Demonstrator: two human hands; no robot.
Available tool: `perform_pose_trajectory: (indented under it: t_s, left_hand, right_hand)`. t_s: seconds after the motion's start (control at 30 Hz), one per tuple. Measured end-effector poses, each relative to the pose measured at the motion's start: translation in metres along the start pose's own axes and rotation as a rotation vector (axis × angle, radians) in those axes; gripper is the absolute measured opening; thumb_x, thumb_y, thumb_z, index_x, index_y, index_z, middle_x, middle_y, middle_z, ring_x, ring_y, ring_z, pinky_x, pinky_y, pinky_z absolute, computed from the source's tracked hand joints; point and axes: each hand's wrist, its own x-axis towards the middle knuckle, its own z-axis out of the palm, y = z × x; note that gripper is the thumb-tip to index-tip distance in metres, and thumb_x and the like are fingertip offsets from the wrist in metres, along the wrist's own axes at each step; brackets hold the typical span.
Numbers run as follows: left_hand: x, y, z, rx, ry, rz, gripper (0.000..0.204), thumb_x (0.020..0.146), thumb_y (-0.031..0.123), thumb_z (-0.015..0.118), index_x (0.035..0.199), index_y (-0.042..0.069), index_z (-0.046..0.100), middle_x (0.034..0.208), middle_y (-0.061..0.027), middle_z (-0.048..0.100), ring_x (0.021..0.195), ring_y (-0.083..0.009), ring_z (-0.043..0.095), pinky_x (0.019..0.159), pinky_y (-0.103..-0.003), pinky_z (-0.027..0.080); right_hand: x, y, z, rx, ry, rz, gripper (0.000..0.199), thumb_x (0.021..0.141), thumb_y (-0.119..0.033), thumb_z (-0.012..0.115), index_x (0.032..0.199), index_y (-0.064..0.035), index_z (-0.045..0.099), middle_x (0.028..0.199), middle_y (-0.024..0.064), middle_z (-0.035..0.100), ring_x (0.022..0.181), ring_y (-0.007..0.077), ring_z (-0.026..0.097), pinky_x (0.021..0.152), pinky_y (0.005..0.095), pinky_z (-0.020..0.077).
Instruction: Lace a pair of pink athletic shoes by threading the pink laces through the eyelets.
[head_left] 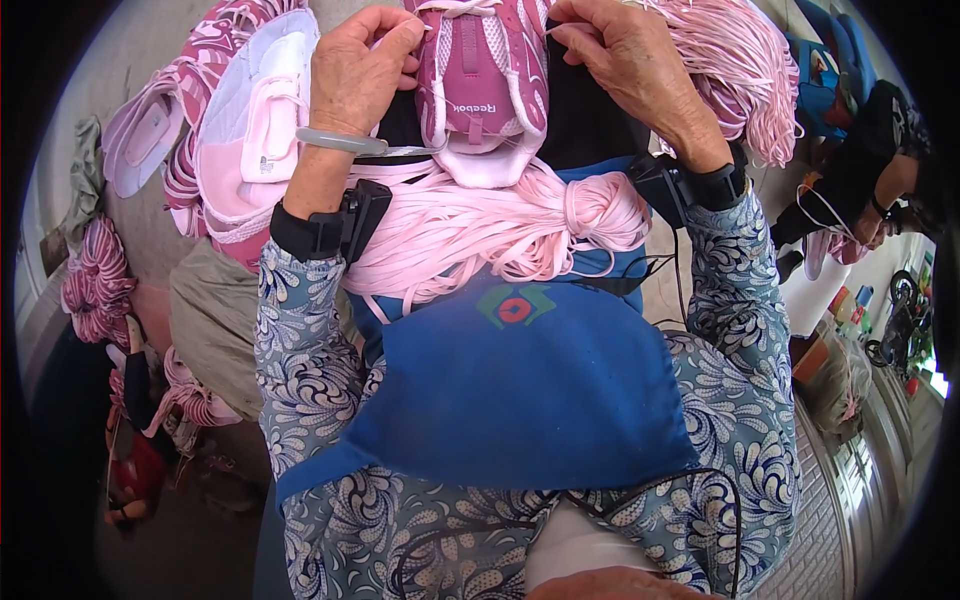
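Note:
A pink and white sneaker upper (480, 95) lies between my hands, its padded tongue pointing toward me. A pale shoelace (468, 8) crosses it at the far end, partly cut off by the picture's top edge. My left hand (365, 75) is closed in a pinch on one part of the lace beside the upper's left edge. On the other side, my right hand (622, 60) pinches a thin white lace end between thumb and fingertips. A bundle of pale pink laces (500, 225) rests across my lap, just nearer than the upper.
More laces (735, 70) hang in a thick bunch at the far right. Stacked pink and white uppers (255, 130) stand at the left. My blue apron (530, 390) covers my front. Other people's arms (890, 190) show at the right rim; a motorbike (895, 310) stands beyond.

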Motion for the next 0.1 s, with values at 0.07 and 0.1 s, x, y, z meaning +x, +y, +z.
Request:
perform_pose_trajectory:
  t_s: [0.07, 0.1]
  left_hand:
    - [-0.0003, -0.0025, 0.0034, 0.000, 0.043, 0.023, 0.022, 0.086, 0.020, 0.065, 0.099, 0.002, 0.064, 0.084, -0.0043, 0.064, 0.067, -0.0105, 0.062, 0.057, -0.022, 0.054]
    - [-0.0014, -0.0029, 0.0062, 0.001, 0.086, 0.046, 0.023, 0.086, 0.020, 0.064, 0.101, 0.003, 0.064, 0.084, -0.0041, 0.064, 0.068, -0.0109, 0.062, 0.057, -0.021, 0.054]
  right_hand:
    - [0.0016, 0.0111, 0.0025, -0.281, 0.101, -0.259, 0.015, 0.085, -0.012, 0.056, 0.088, 0.0013, 0.062, 0.077, 0.0198, 0.062, 0.072, 0.0268, 0.063, 0.064, 0.0377, 0.0476]
    - [0.0020, 0.0113, 0.0034, -0.336, 0.104, -0.217, 0.014, 0.084, -0.012, 0.058, 0.090, 0.0001, 0.062, 0.082, 0.0213, 0.062, 0.078, 0.0260, 0.064, 0.069, 0.0379, 0.0478]
